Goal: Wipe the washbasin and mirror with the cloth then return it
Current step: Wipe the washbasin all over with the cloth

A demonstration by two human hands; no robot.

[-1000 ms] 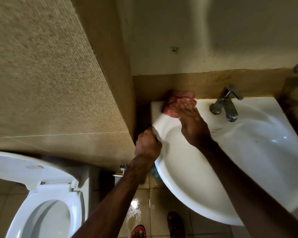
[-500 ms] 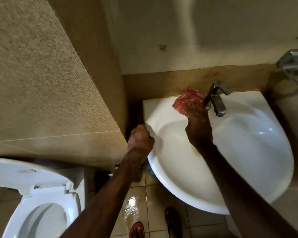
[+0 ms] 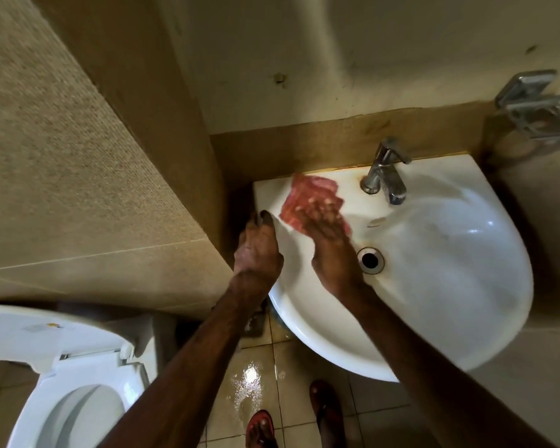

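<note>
Wiping the washbasin is the step in hand, as we judge it. The fingers of our right hand seem stretched over the red cloth, pressing it flat on the basin's back ledge rather than pinching it, though blur softens them. The cloth lies under and just beyond those fingertips, with the tap off to their right and the drain close beside the heel of the same hand. The fingers of our left hand are curled over the basin's rim just left of the cloth, clenched on the edge as a brace.

We reckon the task is in its early part: the mirror is nowhere in view, and the cloth has yet to go back to its place. The next move calls for a firm sweep to the right of the fingers, round the foot of the tap where the back edge looks yellowed, then down into the bowl toward the drain. The cloth is thin and loosely folded, so flat pressure should stop it bunching. The floor below our hands shines wet, so the left grip is worth having.
</note>
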